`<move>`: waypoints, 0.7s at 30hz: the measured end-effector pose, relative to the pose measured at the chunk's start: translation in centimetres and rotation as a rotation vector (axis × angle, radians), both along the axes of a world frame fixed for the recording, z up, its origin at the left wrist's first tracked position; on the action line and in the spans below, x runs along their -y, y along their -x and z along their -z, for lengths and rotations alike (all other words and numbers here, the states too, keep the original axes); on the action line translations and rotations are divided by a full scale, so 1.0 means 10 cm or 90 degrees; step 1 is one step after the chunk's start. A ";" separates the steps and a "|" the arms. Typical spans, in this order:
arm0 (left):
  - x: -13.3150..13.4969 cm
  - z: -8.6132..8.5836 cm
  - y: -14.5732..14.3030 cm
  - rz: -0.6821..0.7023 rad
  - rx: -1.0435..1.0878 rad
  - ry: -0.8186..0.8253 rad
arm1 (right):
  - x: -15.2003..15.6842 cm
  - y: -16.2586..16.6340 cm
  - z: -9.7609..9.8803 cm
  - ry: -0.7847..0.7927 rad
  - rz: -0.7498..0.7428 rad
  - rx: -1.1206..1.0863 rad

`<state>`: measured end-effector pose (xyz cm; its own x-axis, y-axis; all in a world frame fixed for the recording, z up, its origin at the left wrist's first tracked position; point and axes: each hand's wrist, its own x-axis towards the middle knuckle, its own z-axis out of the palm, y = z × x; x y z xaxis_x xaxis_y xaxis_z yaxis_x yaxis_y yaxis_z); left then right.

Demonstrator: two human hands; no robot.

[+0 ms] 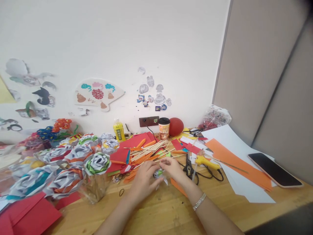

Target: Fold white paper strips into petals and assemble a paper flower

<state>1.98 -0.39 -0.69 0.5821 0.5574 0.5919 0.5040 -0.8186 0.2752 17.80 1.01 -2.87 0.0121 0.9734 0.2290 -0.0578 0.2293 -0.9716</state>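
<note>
A small paper flower (157, 174) of white, green and bluish folds sits between my two hands, low over the wooden table. My left hand (146, 176) curls around it from the left, with the thumb along its near side. From the right, my right hand (174, 168) pinches at its upper edge with closed fingertips; a bracelet circles that wrist. The fingers cover much of the flower. Just beyond lie a pile of thin wooden sticks (148, 151) and orange and red paper strips. Black-handled scissors (188, 167) lie close to my right hand.
Finished paper flowers (97, 163) crowd the left, some in a clear cup. A yellow glue gun (207, 162) with cord, white sheets (256, 192), orange paper (234, 160) and a phone (275, 169) lie right. A yellow bottle (119, 130), lidded cup (164, 130) and red balloon (176, 126) stand behind.
</note>
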 end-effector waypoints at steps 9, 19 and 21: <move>-0.01 0.16 -0.05 0.035 -0.051 -0.028 | 0.11 -0.08 -0.12 0.160 -0.084 -0.062; 0.05 0.13 -0.10 0.036 -0.003 0.090 | 0.05 -0.18 -0.09 0.168 -0.128 -0.040; 0.04 0.14 -0.11 0.031 0.000 0.105 | 0.03 -0.18 -0.07 0.151 -0.125 -0.036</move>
<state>3.04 -0.84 -2.09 0.6112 0.6184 0.4941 0.4651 -0.7856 0.4080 19.59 0.69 -2.17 -0.1752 0.9845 -0.0011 -0.1346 -0.0251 -0.9906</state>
